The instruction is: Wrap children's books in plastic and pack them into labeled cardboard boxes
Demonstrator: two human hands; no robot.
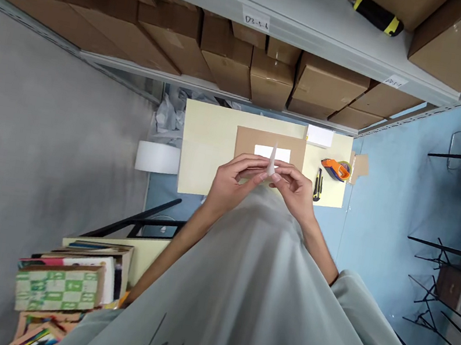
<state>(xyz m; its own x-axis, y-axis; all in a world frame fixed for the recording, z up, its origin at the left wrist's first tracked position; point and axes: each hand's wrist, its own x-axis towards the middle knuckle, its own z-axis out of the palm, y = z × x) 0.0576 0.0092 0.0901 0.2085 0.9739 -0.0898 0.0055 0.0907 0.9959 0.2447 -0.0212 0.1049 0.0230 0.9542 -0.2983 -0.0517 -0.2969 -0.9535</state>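
My left hand (233, 180) and my right hand (296, 190) meet in front of my shirt, above the table's near edge. Between their fingertips rises a thin white piece (272, 160), narrow and pointed at the top; it looks like a sheet or strip seen nearly edge-on. Both hands pinch it near its lower end, thumbs towards me. Just beyond them a flat brown cardboard piece (245, 139) lies on the pale yellow tabletop (207, 151). On the cardboard is a white paper label (285, 155), partly covered by my fingers and the white piece.
At the right lie a black and yellow utility knife (318, 185) and an orange tape dispenser (335, 169). A small white box (319, 136) sits at the back. A white roll (157, 158) is left of the table. Overhead, a shelf (307, 32) holds cardboard boxes (329, 83).
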